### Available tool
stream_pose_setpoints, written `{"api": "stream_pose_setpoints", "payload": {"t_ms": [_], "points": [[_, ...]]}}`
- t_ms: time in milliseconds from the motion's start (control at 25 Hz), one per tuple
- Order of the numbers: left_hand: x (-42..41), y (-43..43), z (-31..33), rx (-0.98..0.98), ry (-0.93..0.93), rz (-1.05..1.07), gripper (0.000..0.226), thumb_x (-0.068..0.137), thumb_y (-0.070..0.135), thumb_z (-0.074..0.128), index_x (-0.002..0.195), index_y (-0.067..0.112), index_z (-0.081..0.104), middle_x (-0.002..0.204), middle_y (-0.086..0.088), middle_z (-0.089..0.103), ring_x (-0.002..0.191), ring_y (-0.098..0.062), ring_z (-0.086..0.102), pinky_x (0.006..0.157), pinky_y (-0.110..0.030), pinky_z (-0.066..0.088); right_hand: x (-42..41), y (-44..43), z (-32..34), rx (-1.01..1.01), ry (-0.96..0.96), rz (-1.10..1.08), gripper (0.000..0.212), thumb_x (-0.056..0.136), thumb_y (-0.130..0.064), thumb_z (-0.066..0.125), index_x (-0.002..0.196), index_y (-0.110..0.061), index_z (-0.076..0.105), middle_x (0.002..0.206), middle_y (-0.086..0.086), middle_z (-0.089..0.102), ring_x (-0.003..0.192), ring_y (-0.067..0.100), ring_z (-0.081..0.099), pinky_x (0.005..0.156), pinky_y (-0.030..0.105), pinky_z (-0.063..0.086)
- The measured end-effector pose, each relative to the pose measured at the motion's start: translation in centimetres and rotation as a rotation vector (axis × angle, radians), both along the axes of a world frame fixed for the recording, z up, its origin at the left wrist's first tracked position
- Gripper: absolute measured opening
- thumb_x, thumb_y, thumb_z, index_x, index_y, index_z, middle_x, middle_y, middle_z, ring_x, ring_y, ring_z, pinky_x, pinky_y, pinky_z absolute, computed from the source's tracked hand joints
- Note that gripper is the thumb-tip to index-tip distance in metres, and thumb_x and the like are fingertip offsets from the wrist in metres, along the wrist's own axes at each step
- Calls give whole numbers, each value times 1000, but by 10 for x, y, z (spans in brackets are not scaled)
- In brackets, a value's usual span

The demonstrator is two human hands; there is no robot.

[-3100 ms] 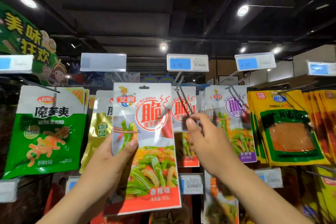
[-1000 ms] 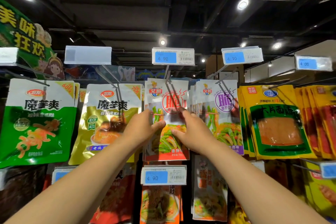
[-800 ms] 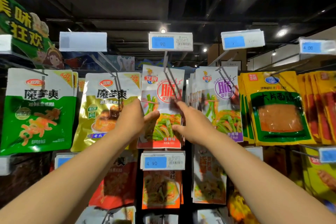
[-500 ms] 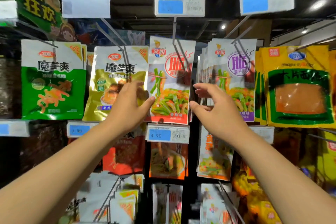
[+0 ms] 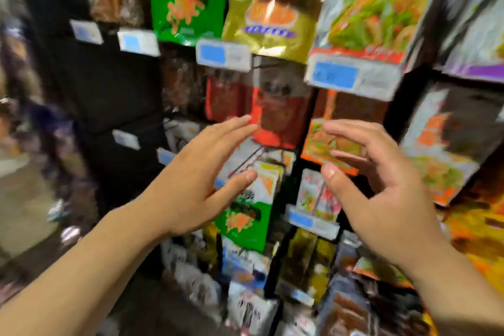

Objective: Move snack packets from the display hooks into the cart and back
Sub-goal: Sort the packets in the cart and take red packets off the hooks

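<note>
The view is motion-blurred. The white and red snack packet [image 5: 373,8] with green vegetables hangs from its hook at the top right, above a blue price tag [image 5: 351,76]. My left hand [image 5: 201,180] is held out below it with straight, spread fingers and holds nothing. My right hand [image 5: 381,191] is beside it, fingers loosely curved, also holding nothing. Both hands are in front of lower rows of packets and touch none of them. No cart is in view.
A gold packet [image 5: 272,8] and a green packet [image 5: 188,0] hang left of the white and red one. Red packets [image 5: 275,114], an orange packet [image 5: 330,144] and yellow packets [image 5: 480,232] hang lower. A dark rack panel [image 5: 109,90] and the shop floor [image 5: 19,213] are on the left.
Both hands let go of the white and red packet, which now hangs on its hook, and dropped away from it. The view has swung down and to the left.
</note>
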State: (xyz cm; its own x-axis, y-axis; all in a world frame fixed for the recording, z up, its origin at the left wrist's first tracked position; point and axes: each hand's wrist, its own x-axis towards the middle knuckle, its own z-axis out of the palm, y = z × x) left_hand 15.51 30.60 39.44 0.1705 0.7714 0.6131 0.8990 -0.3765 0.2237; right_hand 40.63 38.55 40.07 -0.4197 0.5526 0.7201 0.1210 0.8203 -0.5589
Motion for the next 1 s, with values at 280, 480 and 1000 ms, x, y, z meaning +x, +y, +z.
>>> {"api": "stream_pose_setpoints", "payload": {"t_ms": [280, 480, 1000], "points": [[-68, -186, -104, -210, -249, 497, 61, 101, 46, 52, 154, 19, 40, 161, 3, 40, 151, -8, 34, 124, -26, 25, -81, -82, -87, -135, -256, 233, 46, 89, -29, 59, 132, -42, 50, 142, -23, 49, 136, 1, 45, 113, 13, 30], [-91, -331, -154, -290, -419, 749, 58, 98, 56, 47, 148, 29, 41, 152, 9, 47, 141, -6, 42, 119, -27, 31, -130, -180, -128, -246, -271, 335, 39, 95, -43, 64, 133, -37, 54, 140, -40, 42, 134, -15, 37, 108, 10, 31], [-163, -593, -191, -494, -507, 904, 61, 96, 56, 48, 152, 40, 33, 145, 30, 33, 133, 13, 28, 109, -16, 25, -267, -433, -210, -390, -282, 554, 41, 93, -26, 59, 134, -19, 56, 133, -16, 55, 129, 8, 52, 106, 36, 47]]}}
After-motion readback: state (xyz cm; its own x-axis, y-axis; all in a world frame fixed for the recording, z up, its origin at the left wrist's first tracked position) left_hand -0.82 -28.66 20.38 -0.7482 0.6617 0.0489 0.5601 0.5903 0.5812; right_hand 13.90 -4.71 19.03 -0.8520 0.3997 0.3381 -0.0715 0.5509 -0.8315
